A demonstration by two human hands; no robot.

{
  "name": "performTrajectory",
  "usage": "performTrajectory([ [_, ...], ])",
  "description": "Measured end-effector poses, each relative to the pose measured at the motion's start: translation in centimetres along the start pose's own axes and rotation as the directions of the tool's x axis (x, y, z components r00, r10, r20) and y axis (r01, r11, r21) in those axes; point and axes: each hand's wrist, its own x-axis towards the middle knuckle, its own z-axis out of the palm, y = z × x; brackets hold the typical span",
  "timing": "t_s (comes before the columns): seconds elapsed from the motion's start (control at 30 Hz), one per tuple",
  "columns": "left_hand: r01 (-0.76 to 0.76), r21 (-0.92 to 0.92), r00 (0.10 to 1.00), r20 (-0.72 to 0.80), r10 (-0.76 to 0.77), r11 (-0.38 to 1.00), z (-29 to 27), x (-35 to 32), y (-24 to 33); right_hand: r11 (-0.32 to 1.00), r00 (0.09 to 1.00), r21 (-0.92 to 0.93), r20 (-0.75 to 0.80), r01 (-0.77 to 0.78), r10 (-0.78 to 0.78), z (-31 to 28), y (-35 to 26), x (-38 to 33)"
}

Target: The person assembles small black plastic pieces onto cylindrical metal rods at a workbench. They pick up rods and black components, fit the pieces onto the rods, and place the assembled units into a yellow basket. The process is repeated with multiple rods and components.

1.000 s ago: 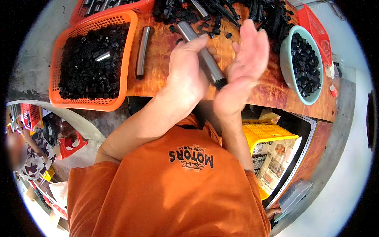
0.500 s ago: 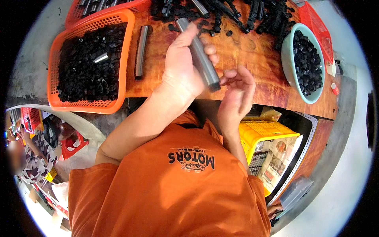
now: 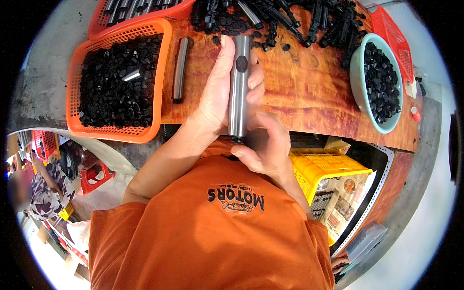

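Observation:
My left hand (image 3: 216,92) is wrapped round a silver metal tube (image 3: 238,104), held nearly upright in the picture over the front of the wooden table. A black oval button (image 3: 241,64) sits on the tube's side near its far end. Its near end finishes in a black threaded tip (image 3: 237,139). Close beside that tip is my right hand (image 3: 273,147), thumb and fingers apart, with nothing seen in it. Another silver tube (image 3: 181,70) lies on the table to the left of my left hand.
An orange basket (image 3: 116,137) of small black parts stands left; behind it, a red basket (image 3: 140,23) holds silver tubes. Black parts (image 3: 333,29) are heaped at the back. On the right are a pale blue bowl (image 3: 356,79) of black pieces and a yellow crate (image 3: 333,166) below.
My left hand has turned the tube from a slant to nearly upright, bringing the black button into view. My right hand has moved left and nearer to me, beside the threaded tip.

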Motion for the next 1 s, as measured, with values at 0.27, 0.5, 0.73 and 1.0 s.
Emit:
performTrajectory([
  [0.27, -0.108, 0.191, 0.99, -0.072, 0.124, 0.976, -1.6, -1.1, 0.5, 0.945, 0.917, -0.027, -0.251, -0.326, 0.309, -1.4, 2.2, 0.1],
  [0.5, -0.06, 0.202, 0.934, -0.335, 0.126, 0.977, -5.0, -4.1, 0.9, 0.8, 0.918, -0.484, -0.016, -0.355, 0.397, -1.9, 5.9, 3.9],
  [0.73, -0.062, 0.236, 0.953, -0.276, 0.128, 0.97, -4.7, -4.3, 1.0, 0.652, 0.85, -0.705, 0.134, -0.279, 0.509, -0.3, 7.3, 5.4],
  [1.0, -0.041, 0.275, 0.953, -0.278, 0.12, 0.961, -4.2, -4.0, 0.6, 0.922, 0.911, -0.052, 0.141, -0.385, 0.388, -0.4, 3.8, 5.8],
])
